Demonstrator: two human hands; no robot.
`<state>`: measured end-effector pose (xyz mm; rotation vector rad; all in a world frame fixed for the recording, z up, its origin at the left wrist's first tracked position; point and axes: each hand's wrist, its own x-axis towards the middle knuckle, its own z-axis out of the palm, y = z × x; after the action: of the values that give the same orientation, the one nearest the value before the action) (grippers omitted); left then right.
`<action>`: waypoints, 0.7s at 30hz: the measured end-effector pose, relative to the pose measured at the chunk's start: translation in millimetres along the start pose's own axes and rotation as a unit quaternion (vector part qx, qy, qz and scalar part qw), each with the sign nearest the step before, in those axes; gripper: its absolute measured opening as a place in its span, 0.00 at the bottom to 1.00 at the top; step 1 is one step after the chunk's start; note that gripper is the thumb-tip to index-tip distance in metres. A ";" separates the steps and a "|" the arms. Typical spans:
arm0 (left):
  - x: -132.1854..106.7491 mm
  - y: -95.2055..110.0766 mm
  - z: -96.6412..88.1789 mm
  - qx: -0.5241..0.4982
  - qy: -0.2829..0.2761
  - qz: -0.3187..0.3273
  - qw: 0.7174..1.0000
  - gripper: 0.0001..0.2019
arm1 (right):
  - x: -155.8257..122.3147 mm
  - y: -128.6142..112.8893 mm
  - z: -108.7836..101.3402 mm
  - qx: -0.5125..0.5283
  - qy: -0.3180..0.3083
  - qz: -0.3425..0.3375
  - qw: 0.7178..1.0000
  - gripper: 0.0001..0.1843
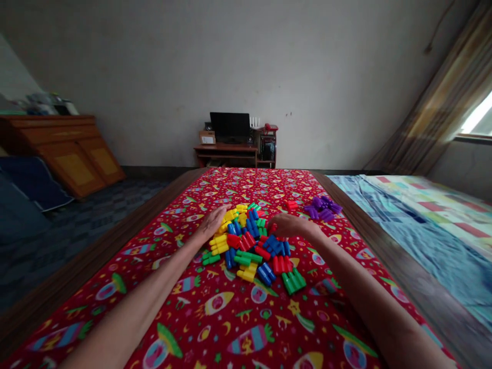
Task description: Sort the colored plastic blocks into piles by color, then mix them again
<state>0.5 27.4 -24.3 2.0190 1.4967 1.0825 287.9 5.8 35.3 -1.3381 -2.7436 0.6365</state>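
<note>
My left hand (216,221), fingers extended, seemingly gripping nothing, apparently fences the left edge of the block pile (247,241); my right hand (289,225) curls its fingers around a red block (273,227) at the pile's right, purple blocks (325,207) beyond, seemingly grouped by colour.

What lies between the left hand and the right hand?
In the head view, a loose pile of yellow, blue, green and red blocks lies between the left hand and right hand.
</note>
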 end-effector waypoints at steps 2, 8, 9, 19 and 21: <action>-5.7 1.2 -0.3 0.014 0.000 0.001 1.000 0.31 | 4.1 8.5 -0.3 0.035 0.019 0.009 0.999 0.11; -9.0 3.2 -1.5 0.016 -0.006 -0.001 1.000 0.33 | 11.6 53.7 -0.1 -0.030 0.256 0.116 0.959 0.15; -8.9 3.0 -1.8 0.017 -0.008 -0.001 1.000 0.33 | 11.7 59.0 1.5 -0.046 0.286 0.134 0.948 0.17; -7.7 4.7 -1.4 0.031 0.001 0.024 0.999 0.30 | 5.1 48.0 -1.6 -0.137 0.259 0.254 0.922 0.17; -7.9 5.1 -1.3 0.034 0.001 0.023 0.999 0.29 | 6.8 49.7 3.1 -0.153 0.237 0.262 0.923 0.17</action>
<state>1.7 18.1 -22.6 2.1069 1.5147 1.0666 320.3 37.2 13.1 -2.0000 -2.1512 -0.1332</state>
